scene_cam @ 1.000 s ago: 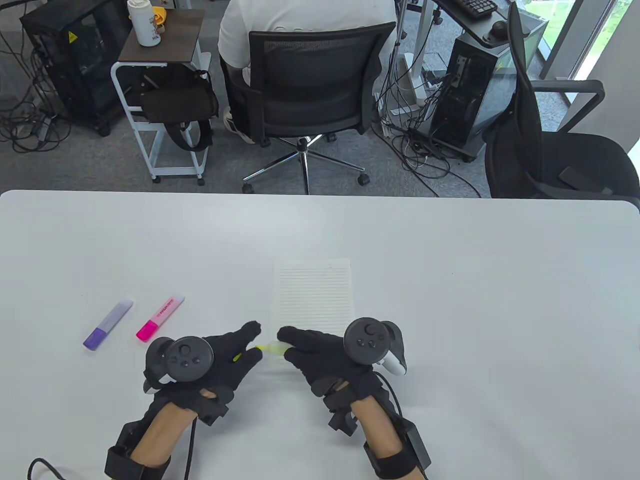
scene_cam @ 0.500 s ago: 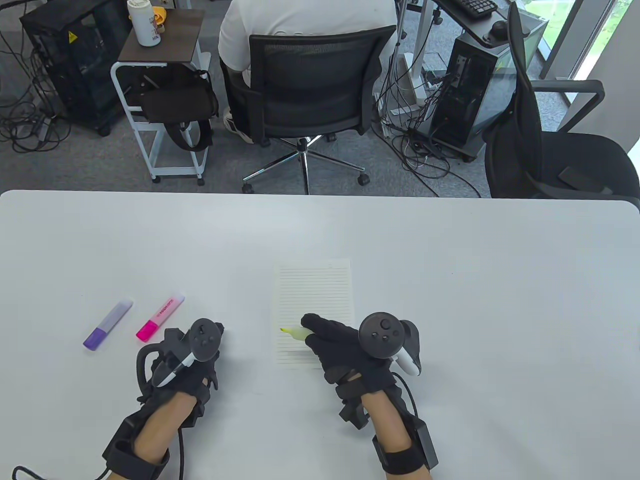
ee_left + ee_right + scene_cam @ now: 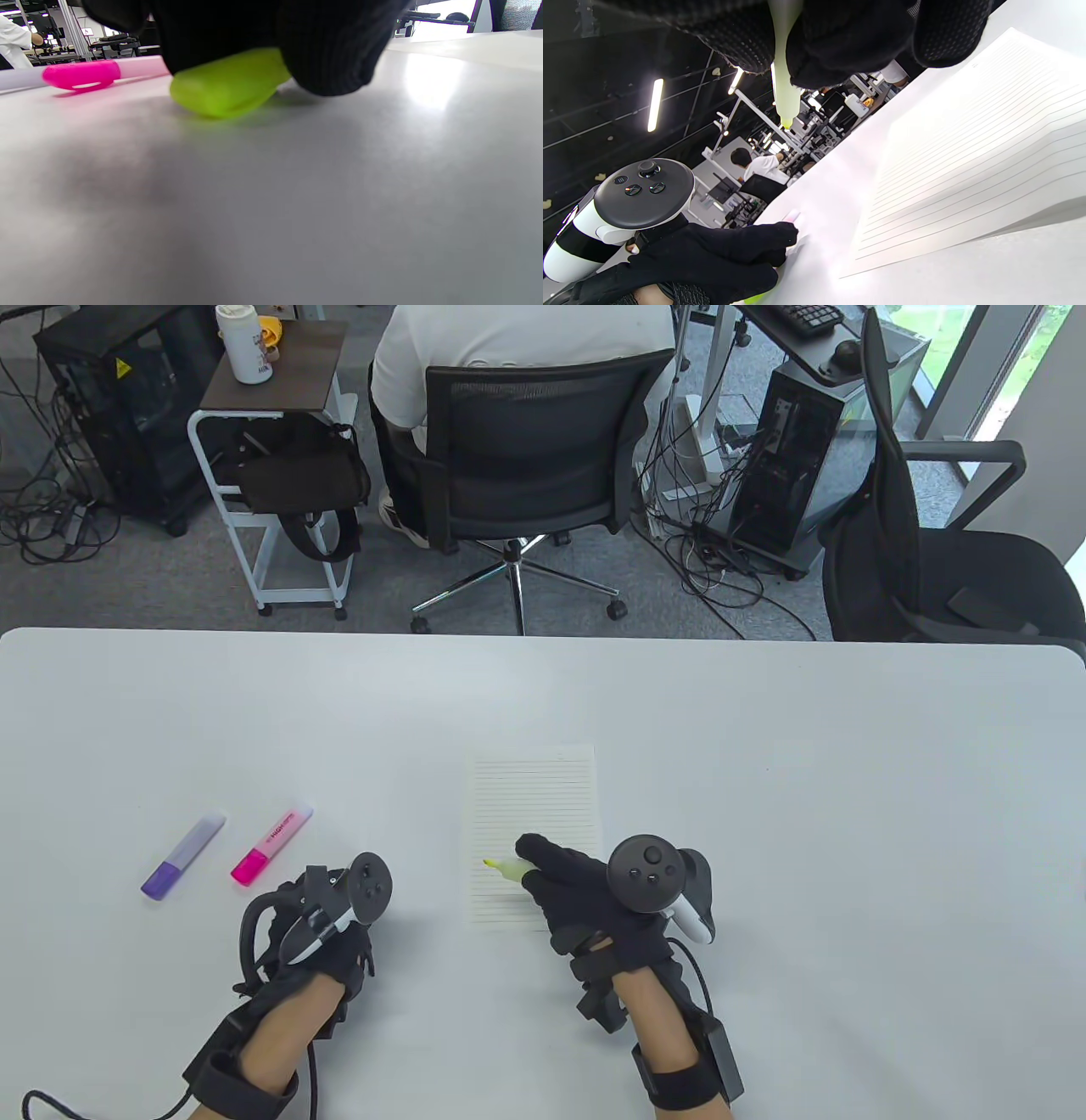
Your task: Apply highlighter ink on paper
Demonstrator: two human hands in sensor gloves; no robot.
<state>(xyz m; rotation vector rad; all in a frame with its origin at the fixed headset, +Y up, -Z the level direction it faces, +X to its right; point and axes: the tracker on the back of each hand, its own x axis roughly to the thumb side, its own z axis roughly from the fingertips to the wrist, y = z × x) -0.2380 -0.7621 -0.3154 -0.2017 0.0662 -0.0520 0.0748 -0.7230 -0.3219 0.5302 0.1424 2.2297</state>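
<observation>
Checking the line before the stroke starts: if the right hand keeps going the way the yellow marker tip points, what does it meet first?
The right hand aims the yellow highlighter left. Its tip would probably pass over the lined paper first, then bare table. Further left rests the left hand, though whether it lies exactly in line is unclear.

On the tabletop [image 3: 764, 712], the right hand [image 3: 585, 899] holds a yellow highlighter [image 3: 507, 867], tip over the lined paper [image 3: 530, 797] — left hand [image 3: 331, 925] rests fisted nearby, close to pink [image 3: 271, 845] and purple [image 3: 182, 857] markers.
</observation>
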